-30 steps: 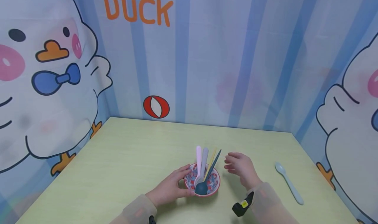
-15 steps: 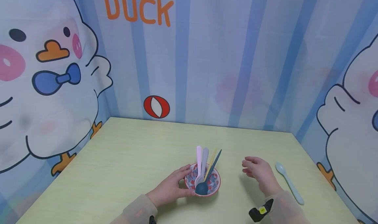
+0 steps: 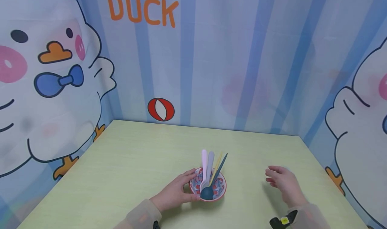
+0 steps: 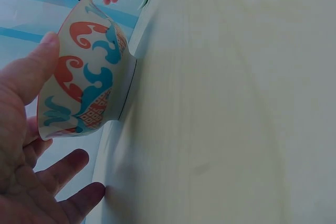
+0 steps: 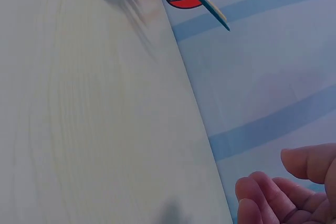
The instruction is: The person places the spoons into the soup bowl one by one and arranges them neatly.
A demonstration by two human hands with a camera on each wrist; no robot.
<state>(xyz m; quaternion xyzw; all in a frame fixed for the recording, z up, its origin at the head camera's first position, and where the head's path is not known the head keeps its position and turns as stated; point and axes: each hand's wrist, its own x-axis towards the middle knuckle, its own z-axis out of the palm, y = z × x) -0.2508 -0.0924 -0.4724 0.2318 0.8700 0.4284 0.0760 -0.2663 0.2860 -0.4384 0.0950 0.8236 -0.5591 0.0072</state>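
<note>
A small patterned bowl (image 3: 220,187) with a red rim stands on the table. My left hand (image 3: 174,193) holds its left side, thumb and forefinger at the rim; the left wrist view shows the other fingers spread below the bowl (image 4: 89,80). Leaning in it are a pink spoon (image 3: 204,163), a lavender spoon (image 3: 210,162), a thin yellow stick-like utensil (image 3: 217,167) and a dark teal spoon (image 3: 207,192). Over the table to the right, my right hand (image 3: 285,183) hangs with relaxed, slightly bent fingers and nothing in them. It covers the pale blue spoon in the head view.
The pale yellow-green table (image 3: 145,155) ends at a fabric backdrop (image 3: 211,54) with blue stripes and printed ducks. A dark strap with a camera (image 3: 282,220) sits on the right wrist.
My right hand has moved rightward, away from the bowl, until it overlaps the pale blue spoon that was visible earlier. The left hand and the bowl have stayed in place.
</note>
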